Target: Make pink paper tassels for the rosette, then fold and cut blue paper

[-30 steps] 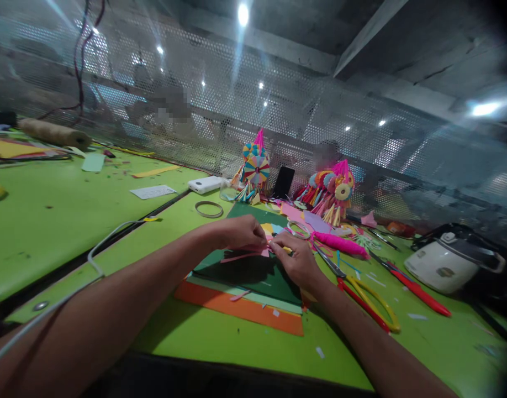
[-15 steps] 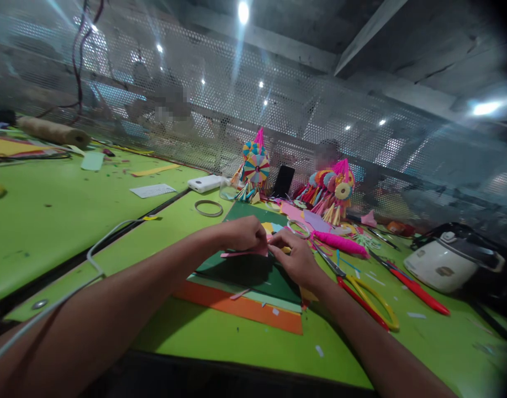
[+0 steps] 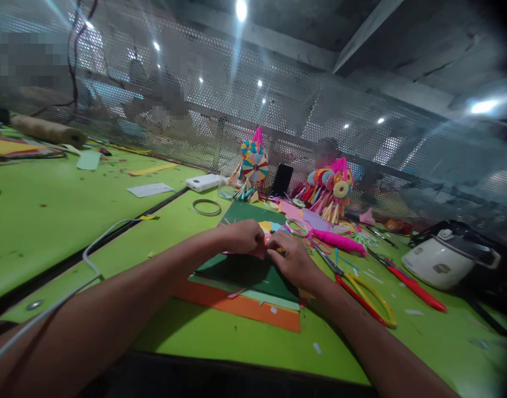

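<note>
I see both hands drawn close together over the middle of the desk [image 3: 71,221]. The left hand [image 3: 244,237] and the right hand [image 3: 294,261] are each pinched on the same pink paper strip [image 3: 258,253], and their fingertips almost meet. The strip sits just above the dark green sheet [image 3: 241,271], which lies on a pale sheet and an orange sheet [image 3: 237,305].

The risk I see is in the paper itself. The strip looks thin, so if the two pinches pull apart or twist unevenly it could tear or crease. The fingers hide most of it, so I cannot tell how much of it each hand holds. If the hold is shallow, the strip could slip out and get lost among the coloured scraps beside the hands.

The right forearm lies just beside the scissors [image 3: 361,296]. A sideways sweep of the wrist could knock them, or push the pink spool [image 3: 338,241] into the paper ornaments [image 3: 330,188] behind it. Leaning on the stacked sheets could also slide them across the desk.
</note>
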Available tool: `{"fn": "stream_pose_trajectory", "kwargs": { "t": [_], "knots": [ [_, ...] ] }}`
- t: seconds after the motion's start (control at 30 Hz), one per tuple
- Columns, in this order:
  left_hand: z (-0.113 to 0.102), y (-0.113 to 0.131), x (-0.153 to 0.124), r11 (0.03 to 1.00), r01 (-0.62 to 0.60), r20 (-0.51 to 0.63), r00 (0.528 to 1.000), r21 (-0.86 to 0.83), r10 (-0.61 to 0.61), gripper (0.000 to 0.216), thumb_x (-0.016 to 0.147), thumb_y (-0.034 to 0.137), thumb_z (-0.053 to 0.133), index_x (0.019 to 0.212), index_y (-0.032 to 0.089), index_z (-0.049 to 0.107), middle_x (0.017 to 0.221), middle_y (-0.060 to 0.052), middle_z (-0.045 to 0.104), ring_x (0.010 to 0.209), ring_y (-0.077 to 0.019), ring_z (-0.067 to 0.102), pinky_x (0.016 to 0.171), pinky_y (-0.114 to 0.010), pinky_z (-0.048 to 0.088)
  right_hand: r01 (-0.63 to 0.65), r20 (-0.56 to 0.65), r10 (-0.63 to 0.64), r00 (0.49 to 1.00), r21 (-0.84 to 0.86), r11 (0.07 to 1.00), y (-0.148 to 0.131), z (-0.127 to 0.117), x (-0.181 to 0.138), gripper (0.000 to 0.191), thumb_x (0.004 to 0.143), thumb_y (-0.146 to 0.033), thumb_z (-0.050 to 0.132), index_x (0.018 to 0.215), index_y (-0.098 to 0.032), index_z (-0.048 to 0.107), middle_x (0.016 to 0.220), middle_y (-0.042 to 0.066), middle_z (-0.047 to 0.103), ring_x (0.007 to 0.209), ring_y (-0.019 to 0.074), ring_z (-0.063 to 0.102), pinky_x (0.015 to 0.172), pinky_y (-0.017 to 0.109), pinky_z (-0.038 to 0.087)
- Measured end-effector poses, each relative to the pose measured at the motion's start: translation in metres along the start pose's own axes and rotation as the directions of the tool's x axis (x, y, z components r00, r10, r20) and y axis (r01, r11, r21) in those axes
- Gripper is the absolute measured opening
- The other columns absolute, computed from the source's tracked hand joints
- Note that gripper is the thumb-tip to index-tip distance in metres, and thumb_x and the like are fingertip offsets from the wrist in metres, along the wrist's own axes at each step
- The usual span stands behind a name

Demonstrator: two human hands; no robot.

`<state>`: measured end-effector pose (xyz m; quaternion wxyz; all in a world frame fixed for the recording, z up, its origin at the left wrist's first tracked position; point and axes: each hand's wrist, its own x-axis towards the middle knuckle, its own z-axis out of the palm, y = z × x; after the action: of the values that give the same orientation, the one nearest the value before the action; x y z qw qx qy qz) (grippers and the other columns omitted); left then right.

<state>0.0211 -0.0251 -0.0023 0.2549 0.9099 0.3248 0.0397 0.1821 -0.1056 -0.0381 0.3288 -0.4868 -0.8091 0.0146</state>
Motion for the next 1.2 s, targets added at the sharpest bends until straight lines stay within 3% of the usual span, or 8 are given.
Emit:
{"fn": "stream_pose_trajectory", "kwargs": {
  "t": [0.17,0.3,0.4,0.57,0.73,0.83,1.0,1.2],
  "knots": [
    [-0.006,0.002,-0.001,0.999,0.023,0.056,0.998,0.031,-0.025,0.027,0.069,0.035,0.057,0.081,0.017,0.073,0.066,0.000,0.063,0.060,-0.0128,0.049,0.053,-0.021,0.032,0.090,-0.007,-0.092,0.996,-0.173,0.981,-0.003,0.002,-0.002,0.012,0.083,-0.008,0.051,0.076,-0.018,0.052,0.080,0.005,0.054,0.079,0.0199,0.049,0.068,0.031,0.039],
    [-0.011,0.001,-0.001,0.995,-0.027,0.064,0.998,0.097,0.021,0.033,0.073,0.040,0.051,0.079,0.016,0.073,0.063,0.000,0.060,0.059,-0.0133,0.046,0.054,-0.023,0.032,0.195,0.015,-0.201,0.980,-0.315,0.929,-0.007,0.001,-0.001,0.014,0.087,-0.009,0.044,0.081,-0.016,0.055,0.084,0.010,0.056,0.082,0.0223,0.047,0.070,0.034,0.039],
    [-0.013,-0.001,-0.002,0.998,-0.061,0.072,0.996,0.005,0.060,0.029,0.071,0.038,0.054,0.076,0.016,0.072,0.061,0.001,0.058,0.061,-0.0128,0.045,0.055,-0.022,0.031,0.227,0.025,-0.235,0.972,-0.371,0.900,-0.009,0.000,-0.001,0.017,0.088,-0.008,0.042,0.081,-0.015,0.056,0.084,0.011,0.057,0.082,0.0229,0.046,0.070,0.035,0.039],
    [-0.014,-0.004,-0.005,0.986,-0.006,0.025,1.000,-0.169,0.010,0.024,0.070,0.031,0.051,0.066,0.015,0.069,0.058,0.002,0.055,0.058,-0.0120,0.041,0.052,-0.023,0.028,0.262,0.027,-0.277,0.961,-0.420,0.869,-0.011,0.001,-0.002,0.021,0.089,-0.008,0.039,0.081,-0.016,0.056,0.084,0.011,0.056,0.082,0.0229,0.044,0.071,0.036,0.039],
    [-0.012,-0.004,-0.007,0.986,-0.015,0.034,0.999,-0.164,0.021,0.018,0.066,0.029,0.057,0.067,0.017,0.070,0.056,0.003,0.056,0.059,-0.0118,0.041,0.054,-0.022,0.029,0.289,0.036,-0.308,0.951,-0.460,0.839,-0.011,0.003,-0.003,0.022,0.090,-0.010,0.039,0.079,-0.017,0.057,0.082,0.009,0.055,0.080,0.0223,0.043,0.070,0.036,0.037],
    [-0.010,-0.006,-0.006,0.985,-0.011,0.044,0.999,-0.171,0.019,0.019,0.063,0.028,0.058,0.070,0.018,0.072,0.060,0.003,0.060,0.062,-0.0127,0.045,0.055,-0.022,0.031,0.280,0.038,-0.294,0.955,-0.440,0.853,-0.010,0.003,-0.004,0.020,0.089,-0.009,0.041,0.079,-0.016,0.058,0.082,0.009,0.055,0.081,0.0222,0.044,0.070,0.036,0.038],
    [-0.008,-0.008,-0.003,0.977,0.052,0.029,0.998,-0.208,-0.047,0.022,0.060,0.025,0.059,0.076,0.017,0.073,0.065,0.001,0.064,0.065,-0.0135,0.050,0.057,-0.021,0.034,0.236,-0.017,-0.247,0.969,-0.241,0.942,-0.007,-0.001,-0.004,0.017,0.088,-0.010,0.045,0.090,-0.017,0.060,0.090,0.009,0.057,0.087,0.0210,0.049,0.073,0.034,0.041],
    [-0.009,-0.005,-0.002,0.983,0.070,0.033,0.997,-0.169,-0.066,0.021,0.061,0.023,0.059,0.076,0.017,0.073,0.067,0.000,0.065,0.068,-0.0151,0.052,0.058,-0.022,0.036,0.192,-0.053,-0.199,0.979,-0.118,0.974,-0.010,-0.004,-0.002,0.014,0.088,-0.014,0.048,0.090,-0.018,0.061,0.092,0.009,0.057,0.090,0.0213,0.051,0.075,0.035,0.044]
  ]
}}
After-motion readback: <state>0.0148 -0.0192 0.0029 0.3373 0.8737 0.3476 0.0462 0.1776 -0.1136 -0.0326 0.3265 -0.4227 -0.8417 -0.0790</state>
